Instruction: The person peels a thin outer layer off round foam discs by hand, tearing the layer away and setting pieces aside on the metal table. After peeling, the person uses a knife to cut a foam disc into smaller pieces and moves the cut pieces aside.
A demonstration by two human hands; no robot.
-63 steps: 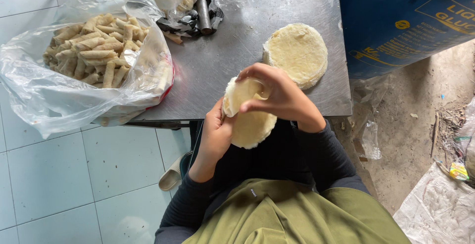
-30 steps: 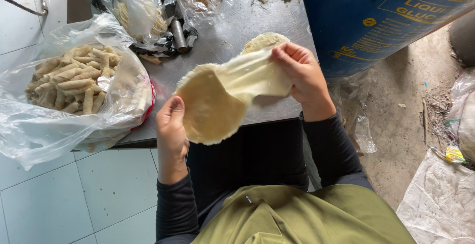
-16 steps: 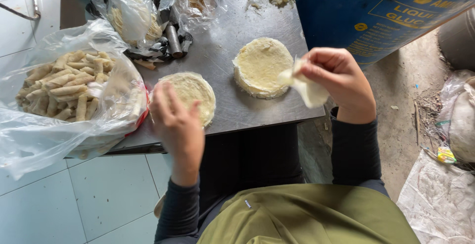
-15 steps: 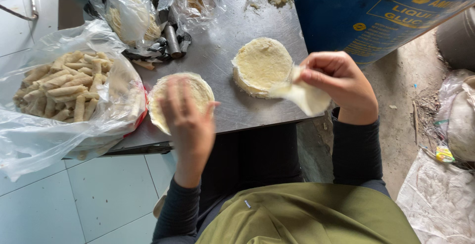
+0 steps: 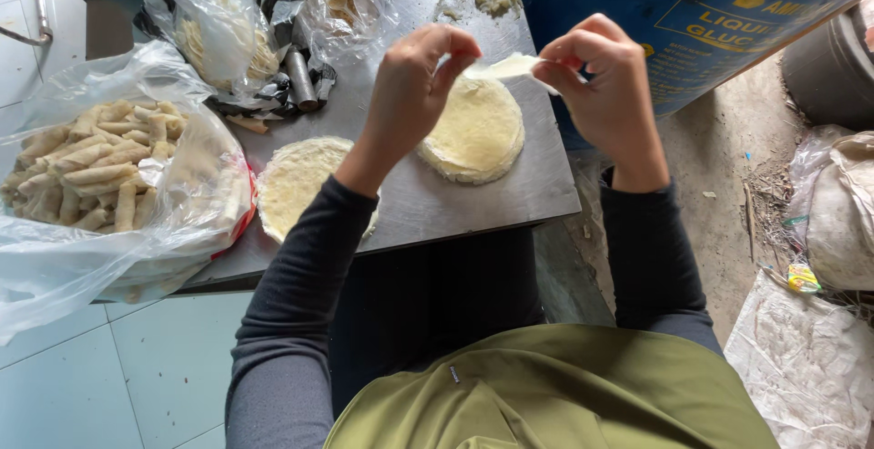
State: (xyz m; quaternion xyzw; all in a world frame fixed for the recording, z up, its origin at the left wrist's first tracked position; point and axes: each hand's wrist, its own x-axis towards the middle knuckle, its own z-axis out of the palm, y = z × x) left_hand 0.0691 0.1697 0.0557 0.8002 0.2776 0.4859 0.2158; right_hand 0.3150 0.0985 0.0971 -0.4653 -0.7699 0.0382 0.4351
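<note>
Fingers [image 5: 455,48] of both your hands now pinch one wrapper edge [image 5: 510,66] above the stack [image 5: 478,135]; previous sheet [image 5: 300,180] laid flat, next peel starting.

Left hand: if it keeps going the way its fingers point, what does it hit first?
The left hand points toward the right hand, pinching one end of a thin wrapper strip. Straight on, it would likely meet the right hand holding the other end. Depth is unclear; both seem above the wrapper stack.
</note>
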